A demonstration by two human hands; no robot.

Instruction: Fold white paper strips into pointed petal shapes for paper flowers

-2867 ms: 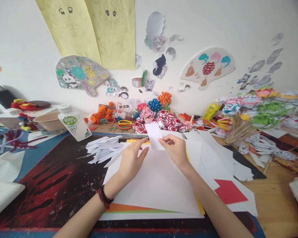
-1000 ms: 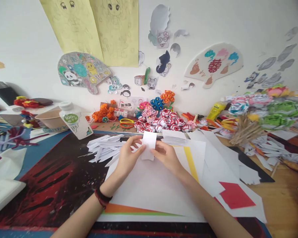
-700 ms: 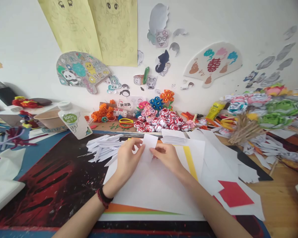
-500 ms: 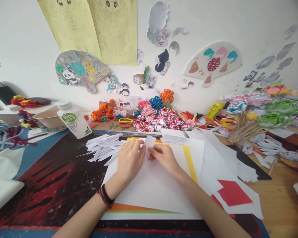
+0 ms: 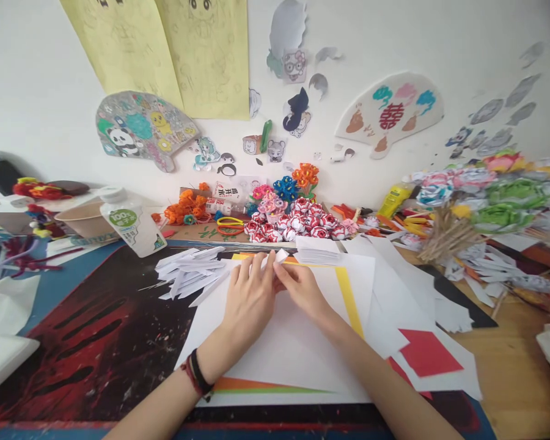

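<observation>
A small white paper strip (image 5: 282,255) shows between my two hands, and its upper end sticks out past the fingertips. My left hand (image 5: 252,287) lies over the strip with its fingers together, hiding most of it. Thumb and fingers of my right hand (image 5: 300,286) are closed on the strip's right side. Both hands are above a large white sheet (image 5: 297,360), which lies over orange, green and yellow paper. Just left of my left hand is a loose pile of white folded strips (image 5: 190,272). Behind my right hand sits a stack of white paper pieces (image 5: 318,249).
A white bottle (image 5: 132,223) and a paper bowl (image 5: 85,219) stand at the back left. Red-and-white paper flowers (image 5: 297,223) line the wall. Red paper (image 5: 431,353) lies on the right, with a bundle of sticks (image 5: 444,232) farther back.
My left hand has moved right and over the strip, close against my right hand. The strip, upright and flat before, now shows only a short, slanted end. The view has shifted slightly.
</observation>
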